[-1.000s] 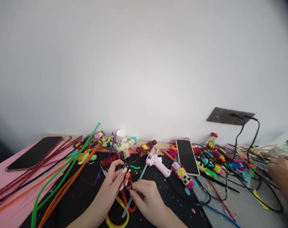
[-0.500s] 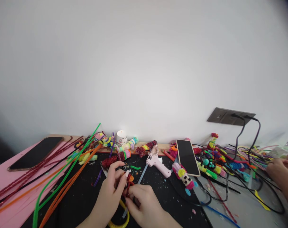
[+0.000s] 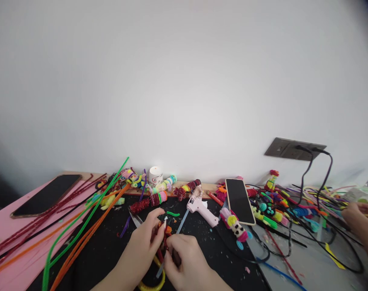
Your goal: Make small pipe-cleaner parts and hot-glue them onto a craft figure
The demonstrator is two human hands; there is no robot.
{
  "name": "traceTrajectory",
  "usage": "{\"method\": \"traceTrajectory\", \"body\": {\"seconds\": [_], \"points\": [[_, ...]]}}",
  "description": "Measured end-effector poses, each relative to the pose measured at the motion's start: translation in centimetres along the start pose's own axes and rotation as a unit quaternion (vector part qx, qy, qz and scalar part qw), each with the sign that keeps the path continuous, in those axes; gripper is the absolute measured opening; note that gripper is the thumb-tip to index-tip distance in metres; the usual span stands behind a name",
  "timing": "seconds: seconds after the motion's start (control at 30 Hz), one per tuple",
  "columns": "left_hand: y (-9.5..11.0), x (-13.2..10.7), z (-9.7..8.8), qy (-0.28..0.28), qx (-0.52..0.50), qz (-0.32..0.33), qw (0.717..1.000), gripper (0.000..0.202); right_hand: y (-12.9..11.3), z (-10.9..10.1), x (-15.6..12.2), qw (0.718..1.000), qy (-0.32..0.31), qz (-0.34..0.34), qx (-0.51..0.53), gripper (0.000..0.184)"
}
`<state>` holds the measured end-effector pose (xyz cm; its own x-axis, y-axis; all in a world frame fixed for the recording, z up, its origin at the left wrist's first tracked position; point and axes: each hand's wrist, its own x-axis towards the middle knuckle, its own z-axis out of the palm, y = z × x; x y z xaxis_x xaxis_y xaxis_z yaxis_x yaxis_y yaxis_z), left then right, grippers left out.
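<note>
My left hand [image 3: 143, 248] and my right hand [image 3: 186, 262] meet low in the middle over a black mat [image 3: 108, 246]. Both pinch a small red and orange pipe-cleaner piece [image 3: 165, 233] between their fingertips. A clear glue stick [image 3: 171, 246] runs under my right hand. A yellow ring [image 3: 152, 283] and a red scissor handle lie beneath my wrists. A pink glue gun [image 3: 202, 209] lies just beyond my right hand.
Long green, orange and dark red pipe cleaners [image 3: 80, 230] fan out to the left over a pink sheet with a phone [image 3: 46, 195]. Another phone [image 3: 240, 200], finished pipe-cleaner figures [image 3: 234, 226] and cables [image 3: 320, 178] crowd the right. Another person's hand [image 3: 358, 216] works at the right edge.
My two hands have drawn closer together and slightly toward me, with the right hand's fingers closing over the small red piece. The other person's hand shifted a little at the right edge.
</note>
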<state>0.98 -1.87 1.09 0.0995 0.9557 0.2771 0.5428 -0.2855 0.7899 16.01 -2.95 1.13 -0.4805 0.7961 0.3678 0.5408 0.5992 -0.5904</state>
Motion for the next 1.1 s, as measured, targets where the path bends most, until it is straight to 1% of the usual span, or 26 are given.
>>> {"method": "traceTrajectory", "body": {"seconds": [0.13,0.3,0.43,0.6,0.73,0.83,0.97,1.1], "points": [[0.0,0.1,-0.1,-0.015,0.029,0.002,0.999,0.024,-0.3,-0.5,0.1,0.999,0.013,0.01,-0.03,0.013],[0.2,0.3,-0.1,-0.04,0.051,0.003,0.998,0.025,-0.2,-0.6,0.0,0.998,0.026,0.027,-0.041,0.01],[0.2,0.3,-0.1,-0.058,0.06,0.016,0.996,0.027,0.3,-0.6,-0.1,0.998,0.039,0.035,-0.04,0.012],[0.1,0.2,0.0,-0.077,0.067,0.015,0.995,0.028,1.0,-0.6,0.0,0.996,0.075,0.052,-0.024,0.016],[0.3,0.1,0.0,-0.09,0.055,0.027,0.994,0.026,1.4,-0.5,0.0,0.992,0.107,0.066,0.004,0.019],[0.9,0.0,-0.4,-0.114,0.047,0.036,0.992,0.023,1.7,-0.4,0.1,0.989,0.127,0.069,0.015,0.021],[1.7,-0.1,-0.8,-0.132,0.019,0.056,0.99,0.023,2.1,-0.4,0.4,0.986,0.144,0.083,0.014,0.023],[1.6,-0.1,-0.9,-0.139,-0.023,0.071,0.987,0.024,2.3,-0.4,0.6,0.983,0.148,0.107,0.025,0.023]]}}
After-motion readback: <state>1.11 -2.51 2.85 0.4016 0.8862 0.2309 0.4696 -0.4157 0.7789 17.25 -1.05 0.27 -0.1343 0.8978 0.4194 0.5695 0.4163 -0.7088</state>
